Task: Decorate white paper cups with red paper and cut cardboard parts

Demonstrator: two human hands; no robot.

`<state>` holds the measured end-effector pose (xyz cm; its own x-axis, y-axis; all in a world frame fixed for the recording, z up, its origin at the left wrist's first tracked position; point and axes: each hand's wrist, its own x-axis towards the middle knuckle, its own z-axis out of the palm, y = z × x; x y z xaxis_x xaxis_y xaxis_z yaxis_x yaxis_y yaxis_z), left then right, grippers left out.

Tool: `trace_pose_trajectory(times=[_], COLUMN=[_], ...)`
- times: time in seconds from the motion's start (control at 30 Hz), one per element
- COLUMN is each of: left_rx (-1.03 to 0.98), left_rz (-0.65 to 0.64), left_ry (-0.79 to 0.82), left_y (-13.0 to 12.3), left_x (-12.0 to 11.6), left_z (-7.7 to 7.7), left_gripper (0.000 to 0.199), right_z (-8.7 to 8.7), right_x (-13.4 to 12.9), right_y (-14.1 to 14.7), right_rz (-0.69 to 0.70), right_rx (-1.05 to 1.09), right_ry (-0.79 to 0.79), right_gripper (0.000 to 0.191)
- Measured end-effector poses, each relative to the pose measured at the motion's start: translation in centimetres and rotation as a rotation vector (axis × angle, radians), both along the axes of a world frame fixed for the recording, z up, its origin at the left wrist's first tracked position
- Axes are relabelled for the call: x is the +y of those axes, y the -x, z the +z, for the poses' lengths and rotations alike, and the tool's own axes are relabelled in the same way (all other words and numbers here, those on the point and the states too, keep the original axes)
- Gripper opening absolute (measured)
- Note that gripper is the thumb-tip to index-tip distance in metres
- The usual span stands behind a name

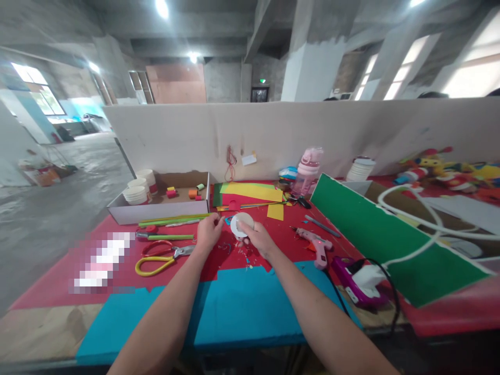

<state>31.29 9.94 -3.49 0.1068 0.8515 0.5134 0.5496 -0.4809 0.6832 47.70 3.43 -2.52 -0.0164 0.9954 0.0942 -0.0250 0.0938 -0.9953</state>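
Observation:
My right hand holds a round white paper cup, its flat circular end facing up, over the middle of the red table cover. Just left of the cup is my left hand, its fingers curled together near a small blue piece; whether it pinches anything is too small to make out. Small paper scraps lie below the cup. Left of my left hand are red-handled and yellow-handled scissors, with green strips above them.
A box with cups and small coloured rolls stands back left. Coloured paper lies behind my hands. On the right are a pink glue gun, a purple power strip with cables and a green board. A pink bottle stands behind.

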Motion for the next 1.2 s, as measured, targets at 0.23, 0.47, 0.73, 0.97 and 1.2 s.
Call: trace_pose_trajectory(times=[0.23, 0.47, 0.73, 0.97, 1.2], left_rx=[-0.385, -0.511, -0.564, -0.534, -0.433], left_rz=[-0.403, -0.439, -0.401, -0.5, 0.005], left_ry=[0.272, 0.382, 0.369, 0.487, 0.017], left_y=[-2.0, -1.6, -1.5, -1.1, 1.7], left_x=[-1.2, -1.2, -1.0, -1.0, -0.9], left_z=[0.5, 0.8, 0.6, 1.3, 4.1], left_gripper=[0.03, 0.038, 0.038, 0.037, 0.025], right_z=[-0.3, -0.7, -0.6, -1.2, -1.5], right_x=[0.3, 1.1, 1.2, 1.2, 1.9], right_y=[-0.3, -1.1, -1.1, -1.0, -2.7], right_rz=[0.0, -0.093, -0.07, -0.003, -0.358], right_rx=[-0.018, -0.077, 0.072, -0.077, -0.209], right_ry=[-0.025, -0.099, -0.081, -0.05, -0.181], right_gripper=[0.031, 0.031, 0.042, 0.034, 0.036])
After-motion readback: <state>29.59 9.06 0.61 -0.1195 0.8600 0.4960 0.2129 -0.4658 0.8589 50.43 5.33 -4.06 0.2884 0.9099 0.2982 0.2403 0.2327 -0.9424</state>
